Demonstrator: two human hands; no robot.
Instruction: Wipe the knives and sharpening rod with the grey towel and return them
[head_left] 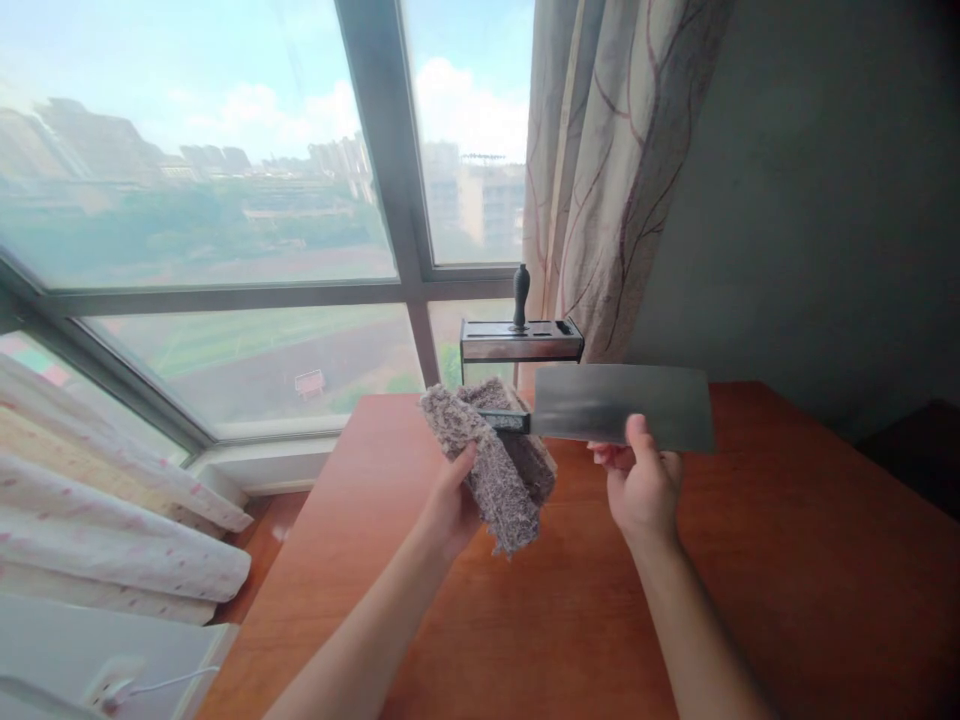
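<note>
At the far left, pale folded bedding [112, 500] with small pink marks lies below the window [225, 200], and a white cable [161, 685] runs across a light surface in the bottom corner. Beyond the glass, buildings and greenery show hazily under a bright sky.

The left hand [450, 505] is raised above the wooden table [525, 620] and is closed around a grey fuzzy cloth [499, 465], thumb on its near face and the other fingers hidden behind it. The cloth is bunched and folded around the handle end of a cleaver [622, 405], so the handle itself cannot be seen; only a short dark neck shows where the blade leaves the cloth.

The cleaver is held in the air above the table, its broad grey blade lying level and stretching rightward. The right hand [637, 485] pinches the blade's lower edge, thumb pressed on the near face and the fingers behind it.

Behind the two hands, at the table's far edge, stands a metal knife block [521, 342] with one black handle [520, 295] sticking upright from its top. Just to its right hangs a cream curtain [607, 170] with a reddish branch pattern, and past that a plain grey wall [825, 200]
</note>
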